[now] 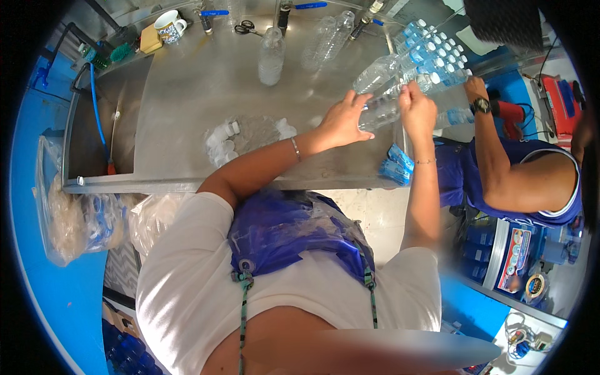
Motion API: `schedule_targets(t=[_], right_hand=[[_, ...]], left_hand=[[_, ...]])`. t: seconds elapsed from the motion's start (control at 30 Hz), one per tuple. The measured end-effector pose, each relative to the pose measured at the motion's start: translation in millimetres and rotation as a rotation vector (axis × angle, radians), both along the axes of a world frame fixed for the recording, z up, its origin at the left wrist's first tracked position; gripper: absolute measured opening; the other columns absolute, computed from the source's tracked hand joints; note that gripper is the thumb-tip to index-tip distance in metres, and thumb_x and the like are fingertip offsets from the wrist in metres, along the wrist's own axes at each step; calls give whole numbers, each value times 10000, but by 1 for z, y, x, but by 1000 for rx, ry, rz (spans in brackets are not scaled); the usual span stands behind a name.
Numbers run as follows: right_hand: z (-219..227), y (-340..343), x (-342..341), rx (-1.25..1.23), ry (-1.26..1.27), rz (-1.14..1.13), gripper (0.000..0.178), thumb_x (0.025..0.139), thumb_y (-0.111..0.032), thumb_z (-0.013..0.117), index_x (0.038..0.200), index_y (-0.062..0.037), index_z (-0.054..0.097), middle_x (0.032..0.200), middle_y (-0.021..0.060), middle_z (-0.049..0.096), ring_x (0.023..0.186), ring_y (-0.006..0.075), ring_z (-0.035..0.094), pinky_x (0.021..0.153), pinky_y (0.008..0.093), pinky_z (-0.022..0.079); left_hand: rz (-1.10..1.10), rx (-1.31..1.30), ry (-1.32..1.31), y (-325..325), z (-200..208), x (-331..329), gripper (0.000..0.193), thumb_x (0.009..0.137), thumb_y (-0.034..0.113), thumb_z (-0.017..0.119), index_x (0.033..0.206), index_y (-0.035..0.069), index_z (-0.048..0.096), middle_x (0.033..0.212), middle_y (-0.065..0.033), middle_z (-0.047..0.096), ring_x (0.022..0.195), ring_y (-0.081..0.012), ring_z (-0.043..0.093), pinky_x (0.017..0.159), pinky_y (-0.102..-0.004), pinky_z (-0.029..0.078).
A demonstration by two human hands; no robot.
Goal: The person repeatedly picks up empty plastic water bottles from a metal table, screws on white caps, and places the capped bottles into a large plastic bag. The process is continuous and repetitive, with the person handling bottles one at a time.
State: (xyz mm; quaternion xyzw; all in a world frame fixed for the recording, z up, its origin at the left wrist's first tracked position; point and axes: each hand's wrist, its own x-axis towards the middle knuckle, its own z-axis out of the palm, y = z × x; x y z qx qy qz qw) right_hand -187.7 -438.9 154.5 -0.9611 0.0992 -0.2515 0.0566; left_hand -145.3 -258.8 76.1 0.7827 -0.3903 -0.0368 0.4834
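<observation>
A clear plastic bottle (pixel 380 112) lies sideways between my hands, above the right part of the steel worktop (pixel 206 69). My left hand (pixel 345 121) curls its fingers and thumb round the left part of the bottle. At the bottle's other end, my right hand (pixel 417 112) is closed; its fingers hide what they pinch there. Just beyond lies another clear bottle (pixel 375 74), tilted. Flat blue-printed labels (pixel 397 165) rest by the front edge, below my right hand. White caps (pixel 220 142) are heaped with clear plastic left of my left forearm.
Several capped bottles (pixel 431 53) stand in rows at the back right. Beside them, a co-worker's hand (pixel 476 89) reaches in, near a red heat gun (pixel 509 112). An upright bottle (pixel 271 59), scissors (pixel 247 27) and a mug (pixel 169 26) stand farther back. A sink (pixel 103 125) is at left.
</observation>
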Motion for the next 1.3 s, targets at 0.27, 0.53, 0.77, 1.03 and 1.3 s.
schedule_targets(t=[0.27,0.53,0.77,1.03,1.3], right_hand=[[-19,-87,1,-240,81,-321,324,929,-407,477,926,-94,564,711,218,647,702,439,633,627,532,487],[34,-82,28,-309,552,-405,581,919,-525,470,1316,-102,500,1156,253,605,1095,427,568,908,480,460],[83,137,48,437,28,709,353,949,-196,556,1281,-76,564,995,67,616,912,133,564,801,264,449],[-72,524,38,745,625,1611,166,875,-139,627,1018,-74,681,829,92,677,696,138,605,651,277,471],[-389,782,-65,627,1019,1215,93,836,-41,553,902,-44,619,723,70,632,702,155,637,649,306,500]], left_hand=[[101,30,-47,6,-58,29,537,716,186,723,1210,66,550,1206,-190,467,1123,-362,471,972,-427,397],[62,-135,-33,46,-70,-2,352,714,120,645,1061,76,608,1150,-165,534,1098,-335,507,920,-424,428],[-13,-120,184,148,-58,-50,193,753,54,527,867,51,683,852,-104,680,834,-275,648,753,-389,502],[338,122,475,341,-169,-104,205,713,177,603,846,69,718,801,-147,686,745,-296,668,677,-414,519],[1022,696,883,655,-377,-243,243,753,162,561,830,-18,705,884,-250,668,883,-364,662,795,-442,516]])
